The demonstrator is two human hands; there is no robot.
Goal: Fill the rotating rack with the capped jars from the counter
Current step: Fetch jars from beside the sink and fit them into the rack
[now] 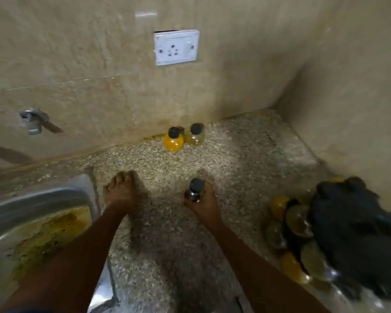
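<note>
Jars first: my right hand [203,205] is wrapped around a small clear jar [194,191] with a round black cap, upright just above the speckled stone surface [246,159]. My left hand [122,190] lies flat and empty, fingers spread on that surface beside the steel sink [32,199]. Two more black-capped jars stand against the tiled wall, an orange-filled jar [173,141] touching a pale yellow jar [195,136]. At right I see the rack [352,233], a blurred dark mass ringed with rounded yellow and olive jars.
</note>
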